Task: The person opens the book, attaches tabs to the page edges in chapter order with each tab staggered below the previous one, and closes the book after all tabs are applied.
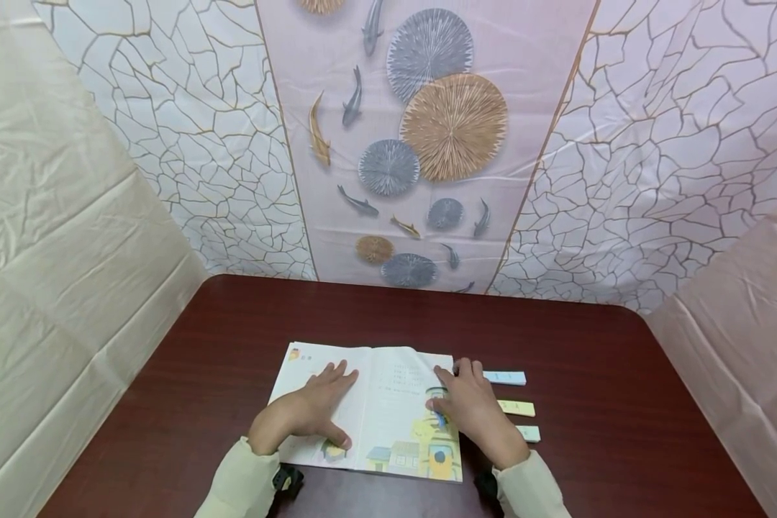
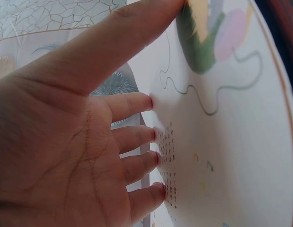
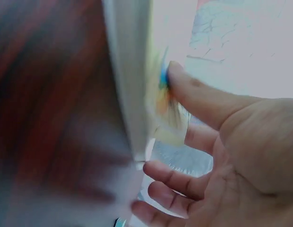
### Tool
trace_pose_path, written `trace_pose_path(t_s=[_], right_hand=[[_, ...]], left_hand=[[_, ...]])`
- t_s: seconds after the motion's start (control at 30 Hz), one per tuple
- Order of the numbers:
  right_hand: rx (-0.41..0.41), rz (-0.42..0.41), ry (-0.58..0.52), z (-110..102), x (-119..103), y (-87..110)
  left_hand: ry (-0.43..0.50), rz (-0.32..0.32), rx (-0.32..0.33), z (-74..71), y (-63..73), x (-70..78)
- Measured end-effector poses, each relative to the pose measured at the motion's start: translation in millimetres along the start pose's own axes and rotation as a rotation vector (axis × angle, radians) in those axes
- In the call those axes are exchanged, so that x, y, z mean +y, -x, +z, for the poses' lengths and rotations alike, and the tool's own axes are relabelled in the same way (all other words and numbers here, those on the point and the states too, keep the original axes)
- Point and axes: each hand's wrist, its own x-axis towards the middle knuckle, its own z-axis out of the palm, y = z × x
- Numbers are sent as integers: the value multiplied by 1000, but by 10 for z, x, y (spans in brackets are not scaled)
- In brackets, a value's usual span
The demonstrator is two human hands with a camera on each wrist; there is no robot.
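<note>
An open book [image 1: 391,424] with printed text and coloured drawings lies on the table. My left hand [image 1: 311,409] rests on its left page with the fingers spread; in the left wrist view the fingertips touch the paper near small rows of print. At the book's right edge, my right hand [image 1: 478,409] pinches the right-hand page [image 3: 160,123], the thumb on its printed face and the index finger partly hidden behind it. That page's top corner bends up a little, showing another sheet beneath. The other right fingers are loosely bent beside the thick page block [image 3: 129,80].
Just right of the book are a blue paper strip [image 1: 508,378], a yellow strip [image 1: 519,409] and a pale green strip [image 1: 529,433], partly covered by the right hand. The dark red tabletop [image 1: 621,403] meets patterned cloth at the back and plain cloth at the sides.
</note>
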Motion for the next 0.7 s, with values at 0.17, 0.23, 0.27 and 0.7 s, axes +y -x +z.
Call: trace_pose_path(t_s=[0.17, 0.23, 0.27, 0.7], right_hand=[[-33, 36, -63, -80, -88, 61], [-30, 39, -138, -146, -112, 94], [-28, 38, -192, -179, -123, 110], [-9, -164, -1049, -116, -401, 158]], left_hand=[[19, -2, -8, 4, -3, -23], [27, 5, -10, 2, 0, -37], [29, 8, -10, 1, 4, -43], [-49, 53, 113, -12, -29, -77]])
